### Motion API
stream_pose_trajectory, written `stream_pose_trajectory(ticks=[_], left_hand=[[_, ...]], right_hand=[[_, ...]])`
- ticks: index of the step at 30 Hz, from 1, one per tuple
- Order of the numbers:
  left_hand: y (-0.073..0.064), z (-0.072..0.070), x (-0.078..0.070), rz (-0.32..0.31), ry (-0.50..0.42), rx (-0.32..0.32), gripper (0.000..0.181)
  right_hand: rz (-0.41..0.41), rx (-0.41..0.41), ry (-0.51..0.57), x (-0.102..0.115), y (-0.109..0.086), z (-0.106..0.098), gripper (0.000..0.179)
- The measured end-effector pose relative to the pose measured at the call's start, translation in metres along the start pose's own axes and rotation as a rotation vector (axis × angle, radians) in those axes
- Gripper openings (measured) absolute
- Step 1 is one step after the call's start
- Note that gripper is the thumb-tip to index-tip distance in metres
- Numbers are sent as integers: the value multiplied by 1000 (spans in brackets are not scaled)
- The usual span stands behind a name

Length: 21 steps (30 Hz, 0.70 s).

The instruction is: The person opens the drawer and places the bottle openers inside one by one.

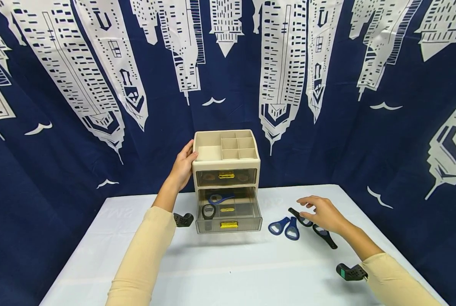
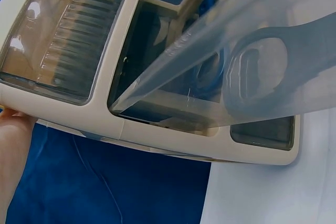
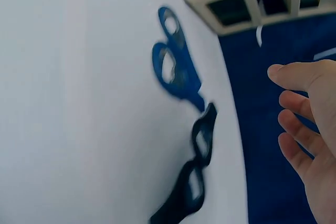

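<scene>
My left hand (image 1: 182, 168) holds the upper left side of a cream drawer organizer (image 1: 226, 163), thumb near its top edge. The organizer's lower clear drawer (image 1: 229, 225) is pulled out. In it lie a black bottle opener (image 1: 208, 211) and a blue bottle opener (image 1: 221, 198). My right hand (image 1: 325, 213) hovers with loosely bent fingers over the openers on the table, holding nothing. Two blue openers (image 1: 292, 229) lie beside a black opener (image 1: 300, 216), partly below that hand. Another black opener (image 1: 325, 236) lies nearer the table's right edge.
The organizer's upper drawer (image 1: 226, 177) is closed, with dim shapes behind its front. Open compartments (image 1: 237, 144) form the top. A white table (image 1: 228, 272) carries everything, and a dark blue cloth with white building prints (image 1: 228, 106) hangs behind.
</scene>
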<state>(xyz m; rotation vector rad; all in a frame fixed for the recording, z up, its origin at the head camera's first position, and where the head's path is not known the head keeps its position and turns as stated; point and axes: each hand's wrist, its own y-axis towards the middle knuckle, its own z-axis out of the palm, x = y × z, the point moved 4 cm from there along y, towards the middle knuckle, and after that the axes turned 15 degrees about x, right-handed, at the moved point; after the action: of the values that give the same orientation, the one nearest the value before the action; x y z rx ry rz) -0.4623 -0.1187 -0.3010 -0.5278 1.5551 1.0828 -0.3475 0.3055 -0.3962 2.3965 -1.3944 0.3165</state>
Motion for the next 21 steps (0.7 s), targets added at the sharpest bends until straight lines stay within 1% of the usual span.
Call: stream_pose_trajectory(ticks=[5, 8, 11, 14, 17, 21], left_hand=[[0, 1, -1, 8, -8, 2, 61], [0, 2, -1, 5, -14, -2, 60], [0, 2, -1, 5, -11, -2, 61], [0, 2, 0, 7, -12, 1, 61], [0, 1, 0, 7, -15, 1, 61], [0, 0, 0, 3, -7, -1, 61]], right_hand=[[68, -17, 23, -26, -17, 9, 39], [138, -3, 50, -39, -28, 17, 46], [224, 41, 59, -52, -38, 27, 62], [304, 92, 21, -62, -47, 39, 75], [342, 105, -16, -69, -53, 47, 71], [325, 71, -31, -71, -53, 49, 54]])
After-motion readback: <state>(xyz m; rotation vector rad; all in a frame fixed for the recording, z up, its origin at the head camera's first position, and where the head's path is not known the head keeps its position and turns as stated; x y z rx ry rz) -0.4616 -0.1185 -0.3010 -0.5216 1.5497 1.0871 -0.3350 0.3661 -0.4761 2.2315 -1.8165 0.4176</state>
